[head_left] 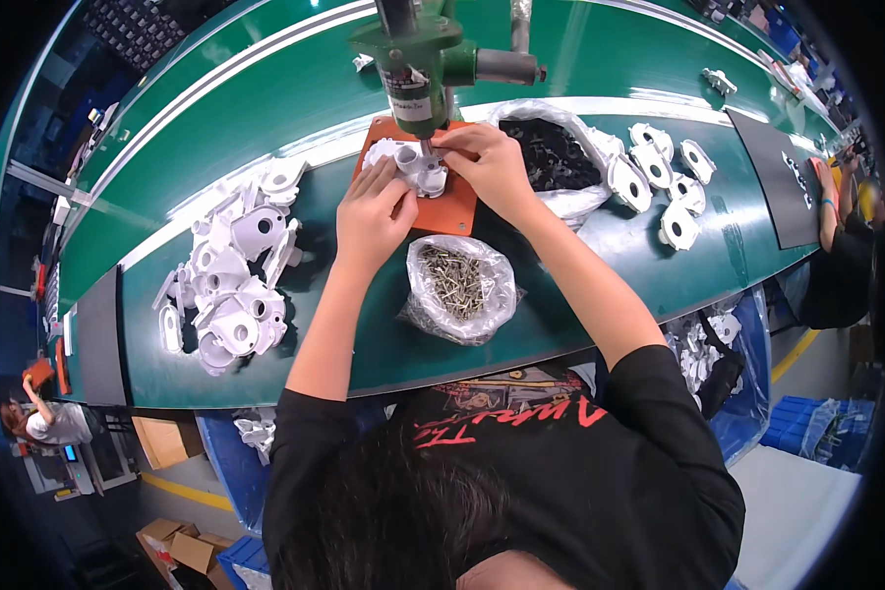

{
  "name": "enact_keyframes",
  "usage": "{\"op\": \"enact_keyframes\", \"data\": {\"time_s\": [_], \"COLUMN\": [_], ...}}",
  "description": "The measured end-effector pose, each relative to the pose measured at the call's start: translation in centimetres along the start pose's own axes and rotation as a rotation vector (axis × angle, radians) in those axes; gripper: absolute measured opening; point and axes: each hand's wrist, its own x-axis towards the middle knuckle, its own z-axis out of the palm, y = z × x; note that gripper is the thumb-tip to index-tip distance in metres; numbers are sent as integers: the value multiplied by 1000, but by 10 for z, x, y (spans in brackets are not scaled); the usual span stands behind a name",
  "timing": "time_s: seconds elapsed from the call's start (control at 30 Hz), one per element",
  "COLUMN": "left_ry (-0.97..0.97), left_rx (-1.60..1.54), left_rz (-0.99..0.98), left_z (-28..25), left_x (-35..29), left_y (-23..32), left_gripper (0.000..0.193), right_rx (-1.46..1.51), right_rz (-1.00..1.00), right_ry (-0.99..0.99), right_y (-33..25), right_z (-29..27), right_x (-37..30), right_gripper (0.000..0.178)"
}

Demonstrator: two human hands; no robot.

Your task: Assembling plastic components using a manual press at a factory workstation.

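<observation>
My left hand (376, 214) is closed on a white plastic housing (428, 180), steadying it on the orange base plate (459, 217) of a green bench press (410, 77). The fingers of my right hand (490, 169) are pinched together at the press's metal tip, just over the housing. Whatever is between those fingertips is too small to make out. Closest to me on the bench, an open clear bag (459, 329) holds many metal screws or pins (454, 280).
White housings (236, 285) lie heaped on the left, with more white parts (659, 172) on the right. A bag of small black parts (553, 155) stands behind my right forearm. Blue bins (747, 383) sit below the bench edge. Another person (836, 246) works at the far right.
</observation>
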Motion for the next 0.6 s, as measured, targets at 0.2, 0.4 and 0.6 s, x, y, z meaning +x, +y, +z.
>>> {"op": "enact_keyframes", "data": {"time_s": [0.2, 0.4, 0.6], "left_ry": [127, 200, 225], "left_rx": [18, 24, 4], "left_rz": [8, 67, 75], "left_z": [8, 12, 11], "left_x": [-4, -7, -8], "left_y": [-3, -13, -13], "left_gripper": [7, 6, 7], "right_rx": [-296, -469, -231], "right_rz": [-318, -405, -234], "right_ry": [-110, -174, -236], "right_y": [2, -19, -56], "right_z": [6, 0, -17], "right_x": [-8, -11, -34], "right_gripper": [15, 25, 17]}}
